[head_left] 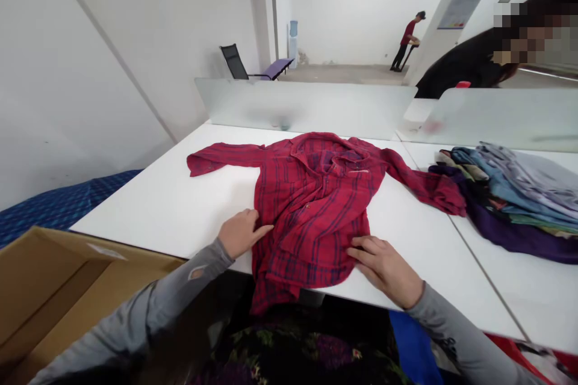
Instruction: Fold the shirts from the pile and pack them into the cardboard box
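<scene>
A red plaid button-up shirt (pixel 311 204) lies spread on the white table, collar at the far side and sleeves out to both sides. Wrinkles cross its front, and the lower left hem hangs over the near table edge. My left hand (pixel 239 233) is at the shirt's left side edge, thumb on top of the cloth and fingers curled at the edge, pinching it. On the opposite side edge, my right hand (pixel 383 267) rests with its fingers stretched out and apart, fingertips touching the fabric.
A pile of folded clothes (pixel 524 192) sits on the table at the right. An open cardboard box (pixel 103 289) stands below the left table edge. Frosted dividers (pixel 311 105) line the far edge. A person in black (pixel 474 63) leans behind them; another person (pixel 406 42) stands farther back.
</scene>
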A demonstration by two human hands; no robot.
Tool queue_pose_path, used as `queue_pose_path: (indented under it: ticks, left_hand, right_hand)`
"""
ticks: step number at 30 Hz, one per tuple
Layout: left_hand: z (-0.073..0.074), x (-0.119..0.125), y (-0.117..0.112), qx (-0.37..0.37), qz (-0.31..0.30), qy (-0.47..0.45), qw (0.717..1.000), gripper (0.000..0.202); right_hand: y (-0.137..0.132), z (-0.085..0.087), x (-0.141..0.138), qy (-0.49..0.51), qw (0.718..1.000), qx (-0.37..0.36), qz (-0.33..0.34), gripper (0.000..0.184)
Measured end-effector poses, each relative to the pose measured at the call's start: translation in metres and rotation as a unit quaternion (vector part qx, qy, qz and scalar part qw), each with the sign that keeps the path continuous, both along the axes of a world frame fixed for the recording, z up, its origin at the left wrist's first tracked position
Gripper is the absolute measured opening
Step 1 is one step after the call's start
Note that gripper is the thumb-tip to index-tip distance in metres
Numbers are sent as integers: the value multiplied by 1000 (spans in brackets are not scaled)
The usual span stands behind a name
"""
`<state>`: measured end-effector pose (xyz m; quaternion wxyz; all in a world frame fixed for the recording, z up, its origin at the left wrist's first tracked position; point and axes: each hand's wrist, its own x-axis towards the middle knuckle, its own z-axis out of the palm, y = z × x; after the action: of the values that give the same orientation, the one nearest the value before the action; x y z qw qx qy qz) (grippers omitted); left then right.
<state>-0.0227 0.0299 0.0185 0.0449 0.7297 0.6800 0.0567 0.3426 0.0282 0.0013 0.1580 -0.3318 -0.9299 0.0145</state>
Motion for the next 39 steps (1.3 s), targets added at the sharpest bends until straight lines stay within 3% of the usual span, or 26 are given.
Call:
queue_pose_path:
  ticks: [3,6,9,12,15,17,21,24,29,32,34,36,39]
  left_hand:
    - [-5,-2,6,-6,-13,3,1000,16]
    - [0,-32,19,23,37,-2,999,17]
    - [2,-60,21,35,70,-25,997,18]
    - [-6,-66,13,46,83,-89,991,25]
    - [-15,-59,1,53,78,-129,987,40]
    - [-18,-53,-7,48,54,-120,990,41]
    - [-8,-37,-26,107,10,-43,993,23]
    - [2,-8,-43,147,-20,-38,988,18]
    - [-6,47,-66,22,-68,-171,983,34]
    - [-10,61,-71,-79,-148,-261,951,38]
    - [-8,60,-68,-101,-214,-296,925,35]
    - [-4,53,-59,-28,-220,-286,932,26]
    - [-4,35,-42,118,-156,-180,964,25]
  right_hand:
    - [-2,2,10,-81,995,35,-36,28]
    - [-7,10,57,-119,987,30,-102,24]
    - [-17,19,106,-119,983,-25,-141,27]
    - [-27,27,121,-50,988,-51,-140,31]
    - [-33,28,102,13,988,-55,-145,30]
    - [-36,26,86,-2,986,-99,-135,30]
    - [-37,30,67,-37,971,-201,-123,23]
    - [-31,43,51,2,965,-238,-113,25]
    - [-29,51,-6,21,960,-278,25,27]
    - [-30,49,-31,-6,948,-303,96,28]
    - [-24,49,-35,2,938,-324,121,26]
    - [-11,49,-32,34,941,-318,111,25]
    - [11,42,-21,50,974,-220,21,25]
